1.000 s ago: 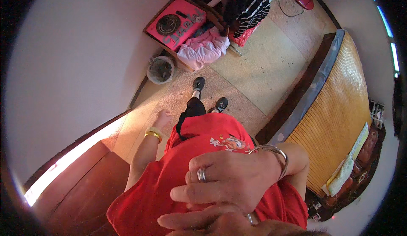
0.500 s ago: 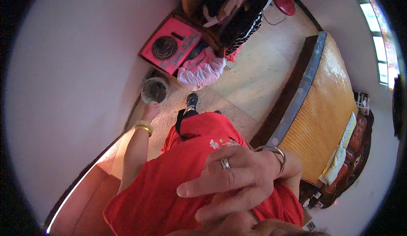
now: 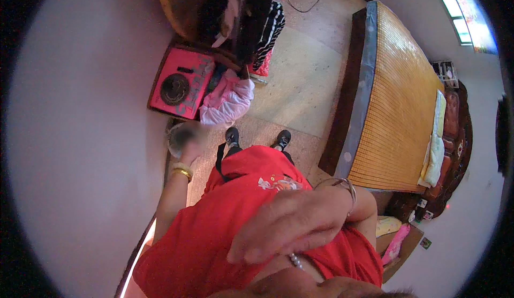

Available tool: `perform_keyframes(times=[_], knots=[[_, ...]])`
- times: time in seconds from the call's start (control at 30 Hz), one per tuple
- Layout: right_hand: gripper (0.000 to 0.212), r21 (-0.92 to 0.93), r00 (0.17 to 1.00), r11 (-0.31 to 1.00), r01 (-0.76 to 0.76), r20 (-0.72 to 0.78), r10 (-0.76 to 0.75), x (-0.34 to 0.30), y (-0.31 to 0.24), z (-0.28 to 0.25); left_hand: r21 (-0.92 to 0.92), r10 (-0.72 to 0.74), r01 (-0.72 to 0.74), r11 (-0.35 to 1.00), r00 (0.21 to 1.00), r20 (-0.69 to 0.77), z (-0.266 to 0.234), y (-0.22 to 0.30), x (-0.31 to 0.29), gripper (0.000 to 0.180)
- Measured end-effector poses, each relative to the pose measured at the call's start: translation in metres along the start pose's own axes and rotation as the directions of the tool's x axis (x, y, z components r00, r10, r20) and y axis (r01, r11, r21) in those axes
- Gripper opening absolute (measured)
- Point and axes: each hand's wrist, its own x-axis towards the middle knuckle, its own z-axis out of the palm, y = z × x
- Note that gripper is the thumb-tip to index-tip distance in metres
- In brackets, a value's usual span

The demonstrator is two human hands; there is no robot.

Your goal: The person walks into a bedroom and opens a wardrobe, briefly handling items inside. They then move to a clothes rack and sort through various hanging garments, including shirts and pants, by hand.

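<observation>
At the left, my left hand (image 3: 190,151) is closed at the rim of a round, pale container (image 3: 174,139) with a dark inside; a blurred patch covers part of it, so its contents cannot be made out. A gold bangle (image 3: 182,170) circles that wrist. My right hand (image 3: 292,220) is raised before the chest of my red top (image 3: 214,217), close to the camera and smeared by motion. Its fingers are stretched out and hold nothing. Thin silver bangles (image 3: 350,191) hang on the right wrist.
A pink-topped low stand (image 3: 184,76) bearing a dark round object (image 3: 174,89) is against the left wall, with pink-white cloth (image 3: 230,100) beside it. Dark clothes (image 3: 257,25) hang beyond. A bed with a woven tan mat (image 3: 396,100) fills the right side.
My view has turned, so the stand and bed sit further left and both shoes now show. The right hand's spread fingers have come closer together. The left hand still holds the container.
</observation>
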Motion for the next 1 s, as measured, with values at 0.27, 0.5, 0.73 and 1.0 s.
perform_keyframes(times=[0.27, 0.5, 0.73, 1.0], knots=[[0.024, 0.122, 0.886, 0.945, -0.304, -0.328, 0.327, -0.102, -0.065, -0.055, 0.312, 0.387, -0.310, 0.898, 0.894, -0.226, 0.027, -0.025, 0.086, 0.029], [0.024, 0.273, 0.810, 0.935, -0.227, -0.480, 0.337, -0.208, -0.120, -0.123, 0.552, 0.464, -0.320, 0.770, 0.874, -0.142, 0.103, 0.032, 0.062, 0.027], [0.020, 0.256, 0.712, 0.945, -0.204, -0.624, 0.323, -0.291, -0.172, -0.189, 0.162, 0.036, -0.023, 0.987, 0.996, -0.083, 0.227, 0.154, 0.012, 0.027], [0.019, 0.321, 0.630, 0.923, -0.212, -0.677, 0.381, -0.319, -0.194, -0.244, 0.228, 0.144, -0.107, 0.968, 0.978, -0.154, 0.254, 0.190, 0.057, 0.028]])
